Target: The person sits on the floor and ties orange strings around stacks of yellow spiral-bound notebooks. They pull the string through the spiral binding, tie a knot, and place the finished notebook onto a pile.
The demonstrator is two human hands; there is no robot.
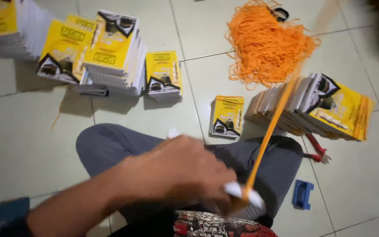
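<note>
right now i see my left hand point(178, 173) closed over a white booklet bundle point(246, 197) on my lap, at six o'clock. an orange string point(270, 125) runs up toward one o'clock, past the string pile point(266, 46). my right hand is out of view.

We see the string pile point(266, 46) at one o'clock, behind the tied booklet bundle point(316, 107) at three. Booklet stacks point(110, 52) lie at eleven on the tiled floor point(23, 149).
</note>
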